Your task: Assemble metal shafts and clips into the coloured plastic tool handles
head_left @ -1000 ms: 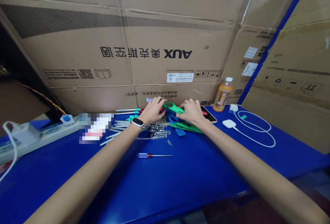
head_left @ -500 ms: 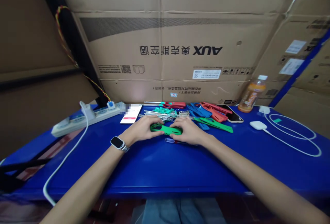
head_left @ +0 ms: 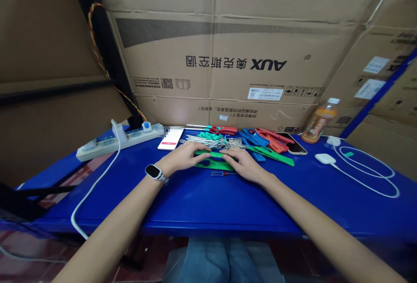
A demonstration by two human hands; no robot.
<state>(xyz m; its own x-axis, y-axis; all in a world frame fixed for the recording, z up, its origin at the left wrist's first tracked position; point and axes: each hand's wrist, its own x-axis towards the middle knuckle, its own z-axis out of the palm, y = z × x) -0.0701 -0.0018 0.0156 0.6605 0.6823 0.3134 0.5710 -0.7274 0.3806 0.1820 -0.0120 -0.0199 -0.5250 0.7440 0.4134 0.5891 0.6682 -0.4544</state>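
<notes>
Two green plastic lighter-handle shells lie one behind the other in front of me. The rear green shell (head_left: pixel 214 155) is gripped at its left end by my left hand (head_left: pixel 182 157), thumb in front and fingers behind. At its right end my right hand (head_left: pixel 244 164) closes on the same piece. The front green shell (head_left: pixel 215 165) rests just below, nearer to me, with an oval hole toward its left. A small screwdriver (head_left: pixel 223 173) with a clear and red handle lies in front of it, partly under my right hand. Behind my fingers is a pile of metal lighter tubes (head_left: pixel 195 139) and teal parts (head_left: pixel 210 136).
An assembled red lighter (head_left: pixel 224 129) lies at the back. Blue shells (head_left: pixel 254 137), red shells (head_left: pixel 272 141) and another green shell (head_left: pixel 273 156) sit to the right, beside a phone (head_left: pixel 296 146) and drink bottle (head_left: pixel 319 122). A power strip (head_left: pixel 107 146) is at left.
The single green piece between my hands has turned, and two green shells now show, one behind the other. My fingers have flattened and the screwdriver is more visible. The camera view has shifted slightly.
</notes>
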